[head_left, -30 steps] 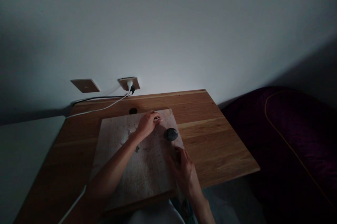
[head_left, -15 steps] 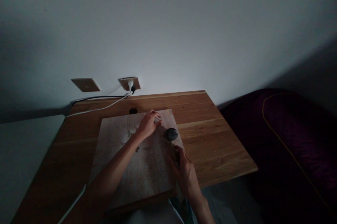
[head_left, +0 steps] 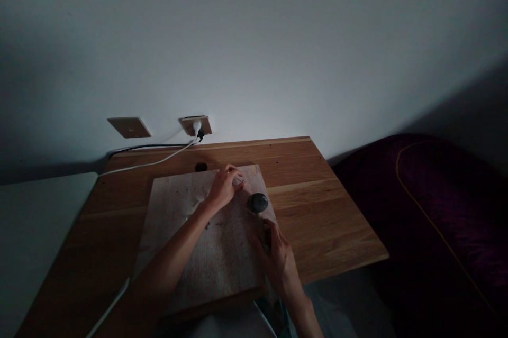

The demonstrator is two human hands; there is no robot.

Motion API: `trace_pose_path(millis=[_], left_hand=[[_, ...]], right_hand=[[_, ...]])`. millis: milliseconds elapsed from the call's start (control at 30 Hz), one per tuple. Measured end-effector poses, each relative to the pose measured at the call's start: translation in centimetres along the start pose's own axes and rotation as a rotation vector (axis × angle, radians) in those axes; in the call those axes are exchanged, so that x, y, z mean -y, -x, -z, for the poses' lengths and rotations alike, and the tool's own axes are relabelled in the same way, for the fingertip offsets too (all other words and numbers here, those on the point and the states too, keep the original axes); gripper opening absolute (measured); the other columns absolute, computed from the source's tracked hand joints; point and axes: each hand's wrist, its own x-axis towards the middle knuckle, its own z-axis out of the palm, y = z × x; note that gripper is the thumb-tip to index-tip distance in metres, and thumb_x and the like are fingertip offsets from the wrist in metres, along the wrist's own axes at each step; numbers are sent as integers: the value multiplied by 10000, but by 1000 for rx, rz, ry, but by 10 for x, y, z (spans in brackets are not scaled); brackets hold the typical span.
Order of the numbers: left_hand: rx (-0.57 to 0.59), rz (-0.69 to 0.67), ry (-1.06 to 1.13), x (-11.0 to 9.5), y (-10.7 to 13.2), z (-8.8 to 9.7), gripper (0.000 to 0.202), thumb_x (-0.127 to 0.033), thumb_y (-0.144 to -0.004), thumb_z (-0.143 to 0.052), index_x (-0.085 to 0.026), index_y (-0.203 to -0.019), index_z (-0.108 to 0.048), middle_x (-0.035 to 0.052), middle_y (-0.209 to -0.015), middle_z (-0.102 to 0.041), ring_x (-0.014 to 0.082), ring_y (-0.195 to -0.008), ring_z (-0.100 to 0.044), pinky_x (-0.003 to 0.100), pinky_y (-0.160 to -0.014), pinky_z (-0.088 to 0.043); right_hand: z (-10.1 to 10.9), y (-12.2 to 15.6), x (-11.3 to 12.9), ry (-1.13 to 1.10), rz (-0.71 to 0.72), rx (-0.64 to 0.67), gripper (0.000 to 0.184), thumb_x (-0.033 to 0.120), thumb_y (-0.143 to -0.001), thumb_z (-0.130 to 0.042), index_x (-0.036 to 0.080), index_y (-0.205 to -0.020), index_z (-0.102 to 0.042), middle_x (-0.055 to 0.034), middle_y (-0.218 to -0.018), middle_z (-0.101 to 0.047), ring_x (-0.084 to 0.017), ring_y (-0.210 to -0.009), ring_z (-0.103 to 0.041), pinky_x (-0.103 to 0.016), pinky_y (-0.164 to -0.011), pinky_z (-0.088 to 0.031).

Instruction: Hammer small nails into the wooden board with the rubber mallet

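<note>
A pale, worn wooden board point(head_left: 234, 269) lies on the wooden table. My right hand point(head_left: 280, 256) is wrapped round the handle of a mallet with a dark rounded head point(head_left: 257, 202), held low over the board's right side. Near the board's far edge, my left hand point(head_left: 225, 184) is closed in a pinch. A thin, light nail point(head_left: 241, 181) shows at its fingertips, though it is small and dim. Several small bits, among them a greyish piece point(head_left: 207, 226), lie beside my left forearm. A clear or shiny item point(head_left: 196, 201) is partly hidden by that arm.
The wooden table point(head_left: 317, 211) stands against a pale wall point(head_left: 278, 63). A socket point(head_left: 202, 124) holds a white plug point(head_left: 197, 126) and a black one, with cables running left. A white surface point(head_left: 47, 221) stands at left. Dark purple fabric point(head_left: 440, 211) lies at right.
The fingers of my left hand have shifted slightly, and the thin nail at their tips shows more clearly. My right hand and the mallet have hardly moved.
</note>
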Motion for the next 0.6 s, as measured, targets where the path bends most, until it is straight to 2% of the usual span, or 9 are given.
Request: trace_pose_path(millis=[133,300,500,600], left_hand=[[18,2,-19,-1,0,0,42,-177,-902,-757,-207,-931,-751,73,-1130,-632,254,-1098,-658,427,-1022,-509],[-8,-19,-8,-1,2,-2,217,-208,-869,-791,-205,-1077,-729,87,-1182,-615,276,-1127,-642,438,-1010,-518],[-20,-29,-3,1,-3,-6,72,-144,-862,-782,-199,-882,-740,80,-1147,-610,271,-1123,-645,430,-1001,-521],[-33,-33,14,0,-3,-7,118,-121,-860,-775,-209,-934,-751,72,-1144,-615,263,-1126,-648,424,-1007,-523]], right_hand=[[2,-1,0,-15,-22,44,304,390,-1009,-539,227,-1260,-592,-102,-1115,-770,-268,-967,-764,-347,-800,-597],[3,0,0,-16,-29,51,316,390,-1008,-531,217,-1267,-588,-104,-1116,-760,-267,-964,-758,-344,-803,-583],[4,-1,-1,45,-53,76,278,422,-1019,-512,204,-1127,-646,-118,-1037,-764,-266,-888,-749,-328,-733,-559],[3,-1,-1,71,-44,65,264,415,-1022,-512,202,-1095,-652,-100,-973,-754,-254,-836,-737,-319,-709,-543]])
